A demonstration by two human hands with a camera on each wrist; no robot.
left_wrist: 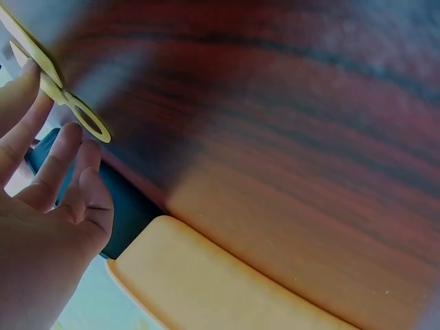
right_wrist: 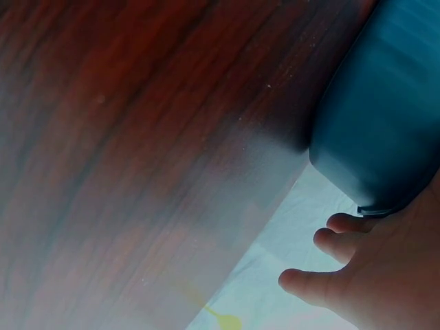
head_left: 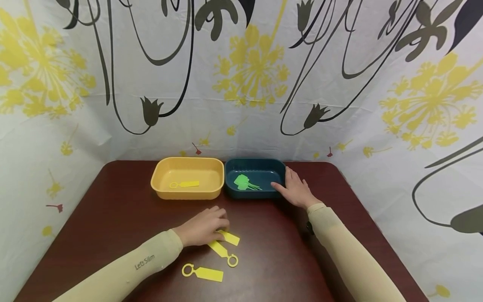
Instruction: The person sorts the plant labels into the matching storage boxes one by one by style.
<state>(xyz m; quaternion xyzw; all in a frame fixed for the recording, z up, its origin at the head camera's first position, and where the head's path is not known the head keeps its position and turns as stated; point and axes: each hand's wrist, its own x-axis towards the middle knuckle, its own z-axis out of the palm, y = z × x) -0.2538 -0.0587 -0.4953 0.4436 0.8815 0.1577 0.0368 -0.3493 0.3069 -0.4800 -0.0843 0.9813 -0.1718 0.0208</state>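
My left hand (head_left: 203, 226) is over the table with its thumb and fingertips pinching a yellow ring-ended tag (head_left: 231, 238). Beneath that hand lies a second yellow tag (head_left: 219, 248), partly covered, and a third yellow tag (head_left: 209, 274) lies nearer me. In the left wrist view, a tag's ring (left_wrist: 91, 120) sticks out past the fingers. My right hand (head_left: 296, 189) rests at the right side of the dark blue bin (head_left: 256, 194), thumb across the rim and fingers fairly straight along the outside. Several green tags (head_left: 243, 182) are inside this bin.
Left of the blue bin, close against it, stands a yellow bin (head_left: 188, 195) with one yellow tag (head_left: 188, 184) in it. Both are near the back edge of the dark wooden table (head_left: 271, 251). A patterned white cloth (head_left: 211, 84) hangs behind and at the sides.
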